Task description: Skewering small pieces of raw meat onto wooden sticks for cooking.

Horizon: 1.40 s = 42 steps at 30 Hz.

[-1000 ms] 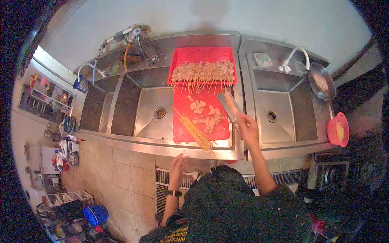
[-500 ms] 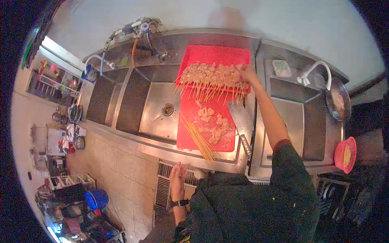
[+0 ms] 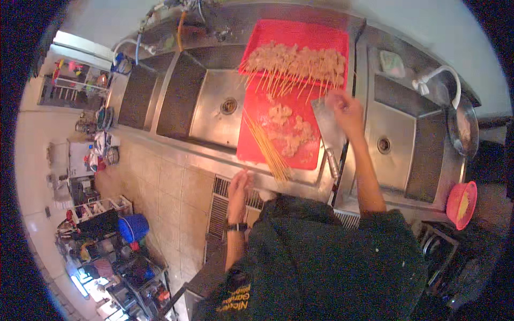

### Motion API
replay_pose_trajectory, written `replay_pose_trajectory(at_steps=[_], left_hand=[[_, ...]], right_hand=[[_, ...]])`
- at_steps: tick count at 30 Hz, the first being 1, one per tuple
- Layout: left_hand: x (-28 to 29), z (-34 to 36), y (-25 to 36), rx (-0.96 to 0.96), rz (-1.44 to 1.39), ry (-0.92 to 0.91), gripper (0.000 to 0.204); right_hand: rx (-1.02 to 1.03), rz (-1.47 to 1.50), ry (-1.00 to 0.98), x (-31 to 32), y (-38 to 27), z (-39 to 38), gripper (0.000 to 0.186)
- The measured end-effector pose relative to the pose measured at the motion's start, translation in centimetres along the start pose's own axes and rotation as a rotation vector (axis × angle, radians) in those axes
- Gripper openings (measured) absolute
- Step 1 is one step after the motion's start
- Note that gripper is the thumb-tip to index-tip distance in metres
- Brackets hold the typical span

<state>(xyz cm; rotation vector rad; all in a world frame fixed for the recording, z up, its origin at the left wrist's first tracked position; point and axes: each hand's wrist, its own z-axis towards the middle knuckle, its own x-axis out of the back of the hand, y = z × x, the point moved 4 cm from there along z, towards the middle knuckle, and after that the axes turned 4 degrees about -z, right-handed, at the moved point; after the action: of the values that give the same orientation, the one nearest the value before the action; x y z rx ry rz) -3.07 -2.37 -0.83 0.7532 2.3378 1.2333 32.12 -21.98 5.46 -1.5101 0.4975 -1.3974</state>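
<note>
My right hand (image 3: 347, 111) hangs over a broad-bladed cleaver (image 3: 327, 124), apart from the skewers; motion smears its fingers. Low at the counter's front edge, my left hand (image 3: 239, 187) is raised with loosely bent, parted fingers, and nothing shows in it. Closest to it lies a bundle of bare bamboo sticks (image 3: 266, 147), slanting across a red cutting board (image 3: 252, 156). Pieces of raw, pale meat (image 3: 292, 142) lie on the board beside the sticks. Behind them a red tray (image 3: 300, 33) holds a row of meat skewers (image 3: 297, 60), stick ends toward me.
Steel sinks lie on both sides: a left basin (image 3: 214, 120) and a right basin (image 3: 393, 117) with a white faucet (image 3: 436, 77). A wok (image 3: 463, 128) and a pink basket (image 3: 461, 206) stand far right. A blue bucket (image 3: 134, 227) is at lower left.
My right hand has left the right end of the skewer row and come back toward me, over the cleaver. My left hand stays near the front edge. The whole view has shifted.
</note>
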Motion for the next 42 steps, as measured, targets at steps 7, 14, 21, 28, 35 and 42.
replay_pose_trajectory(at_steps=[7,14,21,28,35,42], left_hand=[[-2.4,6.5,-4.9,0.013,0.255,-0.168,0.035],[-3.2,6.4,-6.7,-0.173,0.352,-0.188,0.038],[-3.5,5.8,-5.5,-0.172,0.357,-0.225,0.036],[-7.6,3.2,-0.1,-0.238,0.169,-0.196,0.030],[-11.1,3.0,2.2,-0.313,0.370,-0.243,0.024],[-11.5,2.8,2.7,-0.344,0.304,-0.240,0.024]], right_hand=[[0.099,-0.192,-0.553,-11.5,1.2,-17.5,0.029],[0.038,-0.299,-0.487,-13.7,2.8,-19.0,0.025],[-0.045,-0.114,-0.492,-12.5,2.7,-18.0,0.018],[-0.096,0.064,-0.517,-9.4,2.0,-17.4,0.016],[-0.226,0.276,-0.522,-8.8,2.6,-18.4,0.012],[-0.138,0.212,-0.549,-7.5,2.4,-17.0,0.013]])
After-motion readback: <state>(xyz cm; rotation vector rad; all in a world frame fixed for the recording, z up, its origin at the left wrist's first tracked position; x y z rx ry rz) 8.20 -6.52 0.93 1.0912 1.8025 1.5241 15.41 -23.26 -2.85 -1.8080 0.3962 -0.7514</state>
